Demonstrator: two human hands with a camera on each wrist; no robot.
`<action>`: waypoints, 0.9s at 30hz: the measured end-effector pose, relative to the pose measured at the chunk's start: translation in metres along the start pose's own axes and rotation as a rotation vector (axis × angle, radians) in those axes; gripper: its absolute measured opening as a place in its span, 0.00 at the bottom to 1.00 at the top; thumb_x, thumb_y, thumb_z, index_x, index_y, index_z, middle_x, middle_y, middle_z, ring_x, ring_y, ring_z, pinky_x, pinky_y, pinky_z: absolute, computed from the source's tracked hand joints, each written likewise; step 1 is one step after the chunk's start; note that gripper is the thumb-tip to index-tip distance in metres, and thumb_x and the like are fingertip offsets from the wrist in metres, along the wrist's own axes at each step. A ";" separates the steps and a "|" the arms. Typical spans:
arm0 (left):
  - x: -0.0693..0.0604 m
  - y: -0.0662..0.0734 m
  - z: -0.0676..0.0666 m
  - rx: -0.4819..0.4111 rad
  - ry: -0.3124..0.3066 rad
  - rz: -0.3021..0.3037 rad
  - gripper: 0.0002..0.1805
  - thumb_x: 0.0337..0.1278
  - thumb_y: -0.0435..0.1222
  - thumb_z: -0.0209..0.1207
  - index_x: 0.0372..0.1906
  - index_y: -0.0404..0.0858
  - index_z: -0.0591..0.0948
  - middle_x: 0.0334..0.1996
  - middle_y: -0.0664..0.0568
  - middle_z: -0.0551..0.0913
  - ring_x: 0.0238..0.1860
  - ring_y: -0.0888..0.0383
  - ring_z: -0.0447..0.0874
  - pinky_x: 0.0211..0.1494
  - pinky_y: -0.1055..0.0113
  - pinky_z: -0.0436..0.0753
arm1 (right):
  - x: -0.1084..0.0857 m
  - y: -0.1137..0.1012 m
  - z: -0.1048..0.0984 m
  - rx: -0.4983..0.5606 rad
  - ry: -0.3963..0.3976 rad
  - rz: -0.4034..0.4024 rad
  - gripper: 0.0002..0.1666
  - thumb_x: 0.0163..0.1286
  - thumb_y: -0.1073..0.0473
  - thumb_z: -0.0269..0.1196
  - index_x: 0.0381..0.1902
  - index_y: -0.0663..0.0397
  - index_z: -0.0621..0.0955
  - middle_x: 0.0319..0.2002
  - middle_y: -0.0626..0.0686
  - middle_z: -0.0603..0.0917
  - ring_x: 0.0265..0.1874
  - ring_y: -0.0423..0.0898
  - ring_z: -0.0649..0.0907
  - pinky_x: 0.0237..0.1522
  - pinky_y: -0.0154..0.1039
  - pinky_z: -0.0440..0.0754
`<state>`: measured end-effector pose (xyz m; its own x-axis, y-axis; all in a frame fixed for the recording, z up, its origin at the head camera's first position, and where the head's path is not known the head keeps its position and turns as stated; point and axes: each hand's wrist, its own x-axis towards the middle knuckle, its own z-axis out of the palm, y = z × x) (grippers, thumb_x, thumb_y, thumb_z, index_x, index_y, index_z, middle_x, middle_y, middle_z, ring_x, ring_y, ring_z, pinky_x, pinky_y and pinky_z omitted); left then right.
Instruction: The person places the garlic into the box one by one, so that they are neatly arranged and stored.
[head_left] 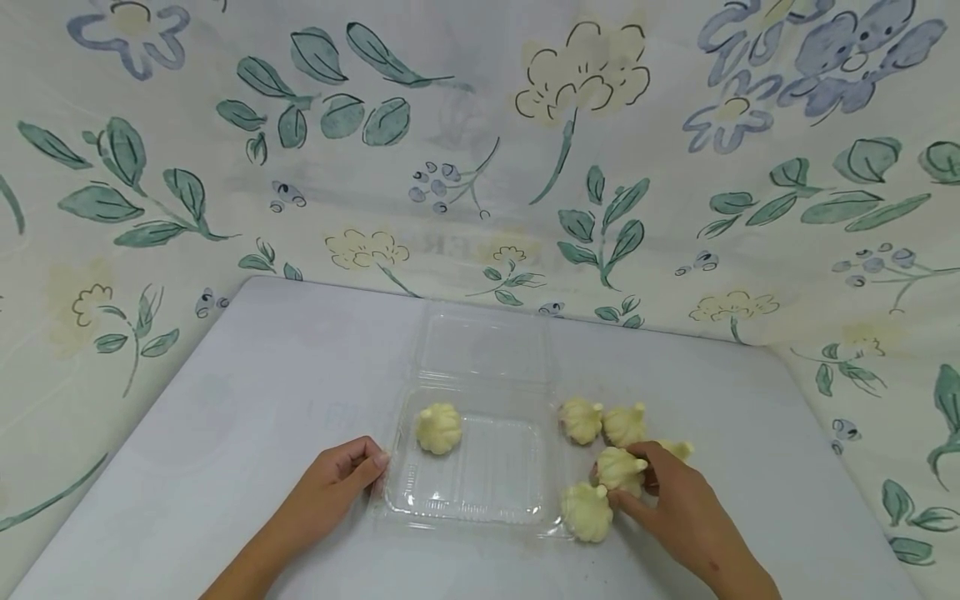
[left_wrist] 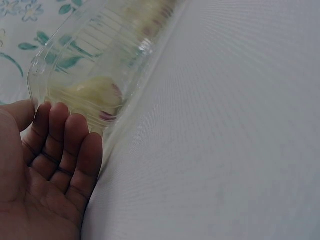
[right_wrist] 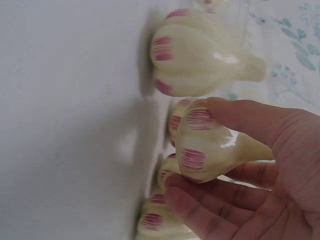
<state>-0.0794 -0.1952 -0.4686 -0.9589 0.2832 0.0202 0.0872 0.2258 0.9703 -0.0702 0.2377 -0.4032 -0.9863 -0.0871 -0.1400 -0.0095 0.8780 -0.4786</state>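
A clear plastic clamshell container (head_left: 498, 467) lies on the table with its lid (head_left: 483, 346) folded back. One garlic bulb (head_left: 438, 428) sits in its far left part. My left hand (head_left: 337, 483) pinches the container's left rim, thumb on top and fingers against the outer wall (left_wrist: 75, 135). To the right of the container, my right hand (head_left: 675, 500) holds a garlic bulb (right_wrist: 215, 142) between thumb and fingers, a little off the table in the right wrist view. Beside it stands another bulb (head_left: 587, 512), close to the container's near right corner.
Two more garlic bulbs, one nearer the container (head_left: 581, 420) and one to its right (head_left: 625, 425), stand behind the right hand. Another bulb (head_left: 677, 450) is partly hidden by that hand. A white table (head_left: 300, 375) lies beneath, backed by a flowered cloth (head_left: 480, 167).
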 end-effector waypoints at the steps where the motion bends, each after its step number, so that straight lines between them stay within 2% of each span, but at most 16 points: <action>1: 0.000 0.000 0.000 0.001 0.000 0.003 0.14 0.81 0.40 0.55 0.34 0.38 0.79 0.29 0.53 0.79 0.34 0.57 0.79 0.41 0.67 0.78 | -0.001 -0.001 -0.002 0.000 0.003 0.000 0.37 0.63 0.49 0.78 0.63 0.57 0.77 0.48 0.51 0.85 0.43 0.46 0.85 0.45 0.47 0.85; 7: 0.000 0.000 0.000 0.001 -0.003 0.006 0.14 0.81 0.40 0.55 0.34 0.38 0.79 0.29 0.54 0.79 0.34 0.57 0.78 0.41 0.67 0.78 | -0.007 -0.010 -0.014 0.004 0.044 -0.019 0.36 0.64 0.52 0.78 0.64 0.60 0.76 0.55 0.57 0.85 0.46 0.50 0.87 0.47 0.49 0.86; 16: 0.001 0.000 -0.001 -0.006 -0.005 0.006 0.14 0.81 0.40 0.55 0.34 0.38 0.79 0.29 0.53 0.80 0.34 0.57 0.78 0.41 0.67 0.78 | -0.010 -0.021 -0.026 0.025 0.084 -0.066 0.36 0.65 0.53 0.77 0.65 0.58 0.75 0.56 0.56 0.84 0.47 0.48 0.87 0.47 0.46 0.87; 27: 0.000 -0.001 -0.001 -0.012 -0.014 0.001 0.14 0.81 0.40 0.55 0.34 0.38 0.78 0.29 0.53 0.80 0.35 0.57 0.79 0.42 0.67 0.78 | -0.010 -0.039 -0.028 0.069 0.078 -0.064 0.37 0.67 0.49 0.76 0.68 0.53 0.75 0.60 0.53 0.83 0.49 0.47 0.87 0.48 0.46 0.87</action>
<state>-0.0799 -0.1962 -0.4695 -0.9549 0.2963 0.0177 0.0844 0.2141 0.9732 -0.0642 0.2177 -0.3591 -0.9938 -0.1031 -0.0405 -0.0647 0.8371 -0.5432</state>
